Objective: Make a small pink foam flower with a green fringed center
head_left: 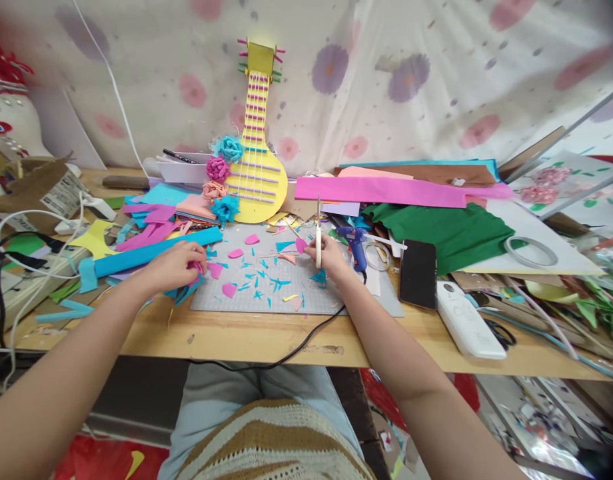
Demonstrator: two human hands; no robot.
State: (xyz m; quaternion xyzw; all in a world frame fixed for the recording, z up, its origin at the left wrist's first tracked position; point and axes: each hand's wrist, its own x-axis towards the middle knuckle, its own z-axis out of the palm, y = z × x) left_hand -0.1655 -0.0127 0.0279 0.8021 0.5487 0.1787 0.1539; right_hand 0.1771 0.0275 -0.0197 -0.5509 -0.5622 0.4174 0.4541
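My right hand is closed round a pair of scissors whose blades stand upright over the grey cutting mat; a small pink paper piece sits at its fingertips. My left hand is closed on pink paper at the mat's left edge, next to a long blue paper strip. Pink petal shapes and several blue scraps lie scattered on the mat.
A yellow paper guitar with paper flowers leans against the cloth backdrop. A blue glue gun, a tape roll, a black phone and a white remote lie to the right. Pink and green sheets are behind; cables lie at the left.
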